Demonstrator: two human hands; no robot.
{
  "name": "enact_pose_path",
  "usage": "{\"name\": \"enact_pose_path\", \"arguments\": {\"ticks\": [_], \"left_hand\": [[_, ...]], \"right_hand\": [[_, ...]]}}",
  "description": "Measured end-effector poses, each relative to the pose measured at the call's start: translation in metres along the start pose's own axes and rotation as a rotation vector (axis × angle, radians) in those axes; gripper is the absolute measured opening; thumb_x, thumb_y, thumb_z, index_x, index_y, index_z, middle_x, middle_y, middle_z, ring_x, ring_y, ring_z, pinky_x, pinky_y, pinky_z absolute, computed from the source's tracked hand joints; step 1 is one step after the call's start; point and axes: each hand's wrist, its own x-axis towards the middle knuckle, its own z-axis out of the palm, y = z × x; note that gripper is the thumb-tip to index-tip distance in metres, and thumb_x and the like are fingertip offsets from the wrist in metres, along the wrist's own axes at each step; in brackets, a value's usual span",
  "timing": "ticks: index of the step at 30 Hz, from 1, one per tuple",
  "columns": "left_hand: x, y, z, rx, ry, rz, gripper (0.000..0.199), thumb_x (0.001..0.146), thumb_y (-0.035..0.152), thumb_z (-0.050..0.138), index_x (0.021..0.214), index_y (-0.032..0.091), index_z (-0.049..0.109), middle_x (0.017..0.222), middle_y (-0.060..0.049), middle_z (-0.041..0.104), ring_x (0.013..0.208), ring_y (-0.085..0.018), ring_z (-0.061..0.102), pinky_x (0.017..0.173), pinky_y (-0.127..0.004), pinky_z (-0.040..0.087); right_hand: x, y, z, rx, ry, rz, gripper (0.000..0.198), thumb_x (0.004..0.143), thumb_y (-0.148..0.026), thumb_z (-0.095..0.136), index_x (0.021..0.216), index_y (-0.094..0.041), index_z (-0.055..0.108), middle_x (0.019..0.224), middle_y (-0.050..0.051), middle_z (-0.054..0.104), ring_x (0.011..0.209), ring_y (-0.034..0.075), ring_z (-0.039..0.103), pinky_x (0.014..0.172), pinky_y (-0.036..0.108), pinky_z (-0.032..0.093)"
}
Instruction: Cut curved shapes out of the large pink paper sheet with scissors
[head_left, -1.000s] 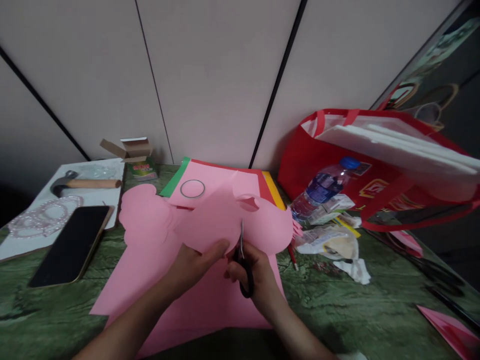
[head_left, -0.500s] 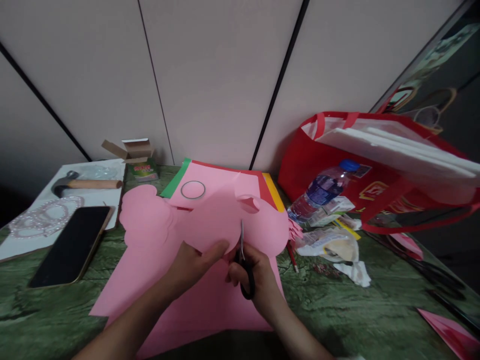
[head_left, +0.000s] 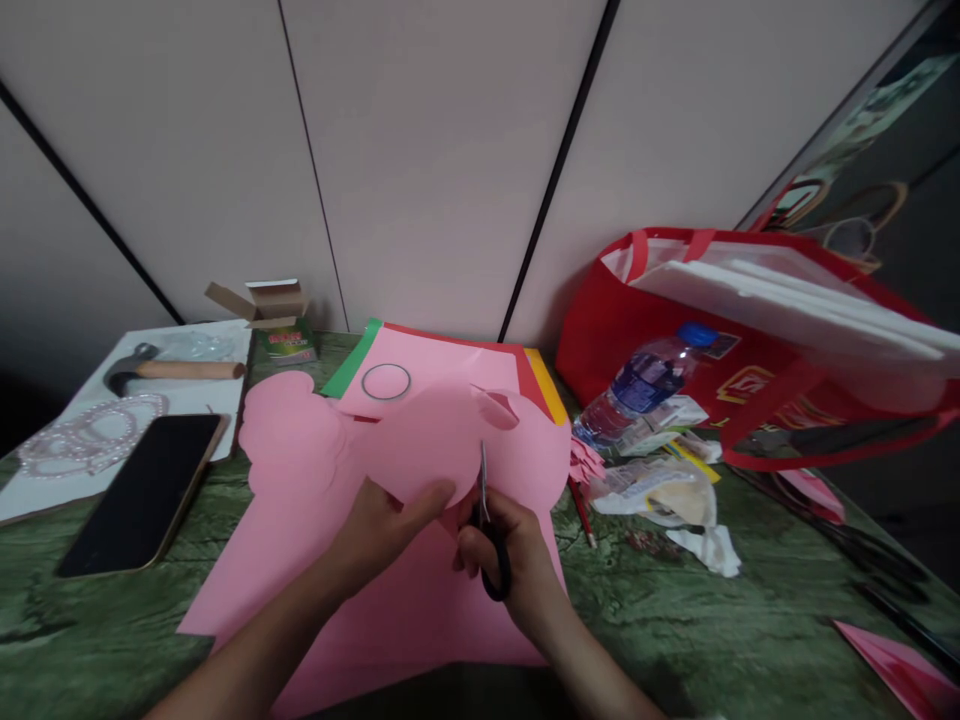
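Between thumb and fingers, my left hand [head_left: 401, 525] pinches the lower edge of a pink sheet of paper [head_left: 424, 445]. My right hand [head_left: 510, 555] grips black-handled scissors [head_left: 484, 480], fingers in the loops. Their blades point away from me and sit at a cut in the pink sheet, its cut edge curving round. A curled flap of paper [head_left: 499, 407] stands up just beyond the blade tips. Underneath lie larger pink sheets [head_left: 285, 570]. Several pink scalloped cutouts [head_left: 289, 425] are stacked on their left side.
A phone [head_left: 142, 495], hammer [head_left: 180, 369], bead strings [head_left: 90, 440] and opened small box [head_left: 289, 335] lie left. A metal ring [head_left: 386, 381] rests on paper behind. To the right are a water bottle [head_left: 637, 390], red bag [head_left: 600, 300], plastic wrapper [head_left: 664, 490] and red pencil [head_left: 581, 515].
The flap of paper beyond the blades has shifted and opened slightly to the right. Both hands and the scissors stay almost in place.
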Motion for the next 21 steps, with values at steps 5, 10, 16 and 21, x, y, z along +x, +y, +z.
{"name": "enact_pose_path", "arguments": {"ticks": [5,10,16,21], "left_hand": [[0.0000,-0.0033,-0.0020,0.025,0.048,-0.007,0.011,0.074,0.019,0.054,0.066,0.018,0.061,0.059,0.001,0.067,0.058,-0.016,0.062,0.052,-0.023,0.048],[0.0006,-0.0016,-0.0015,-0.024,0.022,-0.010,0.011,0.074,0.019,0.052,0.066,0.019,0.060,0.054,0.002,0.065,0.054,-0.016,0.062,0.050,-0.024,0.048],[0.0012,-0.0049,-0.0019,0.016,0.076,-0.008,0.009,0.074,0.023,0.055,0.070,0.017,0.060,0.060,-0.001,0.066,0.058,-0.017,0.062,0.052,-0.026,0.049],[-0.0010,-0.0105,-0.0018,0.060,0.050,-0.014,0.013,0.076,0.024,0.053,0.081,0.017,0.063,0.075,-0.003,0.068,0.073,-0.019,0.063,0.062,-0.028,0.050]], "right_hand": [[-0.0009,-0.0010,0.0001,-0.017,-0.009,0.004,0.011,0.065,-0.024,0.061,0.065,-0.017,0.052,0.044,-0.007,0.048,0.039,0.008,0.044,0.039,0.019,0.033],[-0.0013,-0.0010,-0.0001,-0.025,0.004,0.028,0.012,0.065,-0.025,0.062,0.065,-0.017,0.052,0.043,-0.007,0.048,0.038,0.008,0.044,0.038,0.019,0.033],[0.0010,0.0002,0.0007,-0.002,-0.001,0.027,0.016,0.062,-0.026,0.063,0.065,-0.018,0.049,0.046,-0.007,0.048,0.040,0.009,0.044,0.040,0.020,0.034],[0.0025,-0.0016,0.0003,-0.005,-0.022,-0.034,0.025,0.062,-0.035,0.068,0.069,-0.018,0.052,0.055,-0.005,0.046,0.048,0.010,0.041,0.046,0.022,0.032]]}}
